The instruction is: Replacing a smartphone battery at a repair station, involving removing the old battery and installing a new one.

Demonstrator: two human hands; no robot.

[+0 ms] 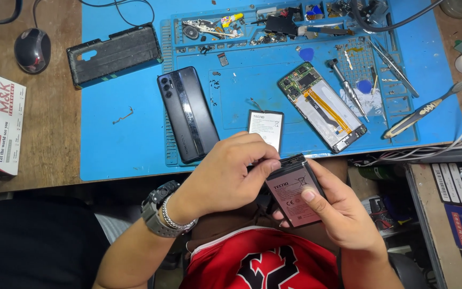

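left hand (225, 174) pinching battery (295, 194) top | right hand (338, 211) gripping battery underneath | opened phone (323, 106) on blue mat (124, 144)

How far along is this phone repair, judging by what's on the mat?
Done: the opened phone lies on the blue mat with its board exposed, its dark back cover set aside. In hand: both the left hand and right hand hold a flat battery, fingers at its top edge. Left: the phone is unclosed; another battery lies on the mat.
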